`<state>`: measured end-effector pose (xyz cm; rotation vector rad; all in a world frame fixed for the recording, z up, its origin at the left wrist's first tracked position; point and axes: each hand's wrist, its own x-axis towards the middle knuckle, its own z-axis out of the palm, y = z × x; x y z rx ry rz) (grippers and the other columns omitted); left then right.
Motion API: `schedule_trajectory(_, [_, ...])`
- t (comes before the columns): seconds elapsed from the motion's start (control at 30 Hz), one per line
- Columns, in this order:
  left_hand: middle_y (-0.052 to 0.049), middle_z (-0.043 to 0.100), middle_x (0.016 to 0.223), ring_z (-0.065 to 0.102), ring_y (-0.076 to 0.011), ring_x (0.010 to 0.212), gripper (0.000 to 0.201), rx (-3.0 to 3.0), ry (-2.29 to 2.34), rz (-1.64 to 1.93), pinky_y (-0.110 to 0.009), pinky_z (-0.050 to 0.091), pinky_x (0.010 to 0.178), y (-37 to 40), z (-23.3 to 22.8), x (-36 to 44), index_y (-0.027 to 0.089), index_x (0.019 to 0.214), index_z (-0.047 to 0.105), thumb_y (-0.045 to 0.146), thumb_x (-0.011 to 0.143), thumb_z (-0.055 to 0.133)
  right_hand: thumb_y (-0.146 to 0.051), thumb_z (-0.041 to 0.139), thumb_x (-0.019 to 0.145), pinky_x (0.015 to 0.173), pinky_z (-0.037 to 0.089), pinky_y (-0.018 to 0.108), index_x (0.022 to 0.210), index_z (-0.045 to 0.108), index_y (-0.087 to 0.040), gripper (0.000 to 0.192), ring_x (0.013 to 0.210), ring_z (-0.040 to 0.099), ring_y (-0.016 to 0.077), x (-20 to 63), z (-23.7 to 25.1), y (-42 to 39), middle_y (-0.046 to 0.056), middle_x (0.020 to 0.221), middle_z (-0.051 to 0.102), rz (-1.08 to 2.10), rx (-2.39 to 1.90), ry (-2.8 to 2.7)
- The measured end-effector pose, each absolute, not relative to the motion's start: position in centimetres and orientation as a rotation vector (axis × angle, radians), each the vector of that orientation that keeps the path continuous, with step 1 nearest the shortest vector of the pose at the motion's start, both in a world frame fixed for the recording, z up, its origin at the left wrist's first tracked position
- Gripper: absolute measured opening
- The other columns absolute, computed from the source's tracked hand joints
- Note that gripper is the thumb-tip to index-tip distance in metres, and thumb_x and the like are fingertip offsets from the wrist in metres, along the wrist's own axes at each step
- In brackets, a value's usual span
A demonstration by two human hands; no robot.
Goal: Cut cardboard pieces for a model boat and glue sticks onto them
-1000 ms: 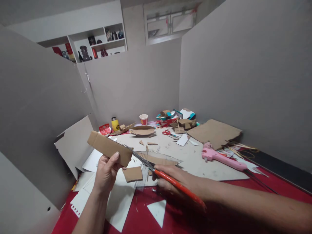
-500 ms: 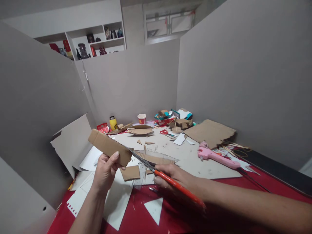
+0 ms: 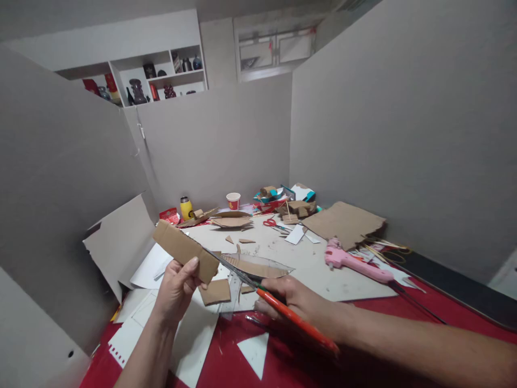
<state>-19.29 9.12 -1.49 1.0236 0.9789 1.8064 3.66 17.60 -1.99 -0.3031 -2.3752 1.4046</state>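
Between thumb and fingers, my left hand (image 3: 180, 285) pinches a strip of brown cardboard (image 3: 183, 249), held tilted above the table. My right hand (image 3: 288, 302) grips a pair of scissors (image 3: 297, 320) with orange-red handles. Its blades reach to the strip's upper right edge and touch it there. Just beyond the blades lies a pointed-oval cardboard piece (image 3: 260, 265) with a clear edge. Under my left hand a small square of cardboard (image 3: 216, 291) rests on the board. My right fingers are partly hidden by the handle.
A pink glue gun (image 3: 359, 264) lies to the right, near a large cardboard sheet (image 3: 345, 223). Farther back stand a paper cup (image 3: 233, 201), a yellow bottle (image 3: 186, 208) and red scissors (image 3: 270, 222). A white paper triangle (image 3: 255, 353) lies on the red tablecloth (image 3: 226, 361).
The scissor blades have moved farther left along the cardboard strip's upper edge. The strip sits slightly lower and farther right in view. The camera view has shifted slightly.
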Motion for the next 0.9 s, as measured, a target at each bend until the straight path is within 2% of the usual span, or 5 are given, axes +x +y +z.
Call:
schedule_trajectory(0.13, [-0.005,0.069,0.072,0.061,-0.0126,0.056,0.023,1.015,0.954,1.774,-0.018,0.047,0.041,9.1,-1.5,-19.3,0.01,0.085,0.068,0.028,0.073,0.074,-0.038,0.048,0.087,0.048,0.028,0.021,0.064,0.036,-0.019,0.033,0.053,0.03,0.0074,3.6,-2.6,17.3,-0.005,0.057,0.036,1.374,-0.306,-2.373])
schedule_trajectory(0.37, [-0.004,0.068,0.064,0.058,-0.0108,0.049,0.02,1.044,0.956,1.783,-0.019,0.048,0.043,8.3,-1.5,-17.7,0.01,0.077,0.068,0.029,0.072,0.075,-0.036,0.057,0.082,0.05,0.031,0.021,0.072,0.043,-0.018,0.025,0.055,0.034,0.0085,3.8,-2.0,16.9,-0.004,0.062,0.044,1.048,-0.471,-2.496])
schedule_trajectory(0.57, [-0.003,0.067,0.065,0.059,-0.0115,0.052,0.02,0.99,1.003,1.812,-0.019,0.048,0.041,6.8,-2.2,-16.6,0.011,0.076,0.069,0.027,0.069,0.077,-0.042,0.052,0.085,0.051,0.032,0.02,0.07,0.045,-0.018,0.029,0.056,0.035,0.009,4.9,-1.5,16.6,-0.004,0.061,0.044,1.029,-0.453,-2.549])
schedule_trajectory(0.73, [-0.004,0.068,0.071,0.06,-0.0121,0.054,0.019,0.945,1.026,1.866,-0.019,0.048,0.041,5.5,-2.5,-15.8,0.011,0.075,0.068,0.027,0.07,0.076,-0.039,0.053,0.083,0.055,0.036,0.023,0.077,0.049,-0.019,0.021,0.056,0.041,0.0108,5.8,-1.3,15.7,-0.002,0.064,0.051,0.825,-0.417,-2.612])
schedule_trajectory(0.9, [-0.002,0.066,0.067,0.056,-0.011,0.052,0.02,0.918,1.035,1.932,-0.02,0.048,0.041,4.6,-2.3,-14.7,0.012,0.073,0.068,0.027,0.067,0.079,-0.046,0.052,0.084,0.055,0.036,0.024,0.079,0.051,-0.02,0.027,0.056,0.046,0.013,6.5,-0.9,15.1,0.001,0.067,0.056,0.681,-0.467,-2.658])
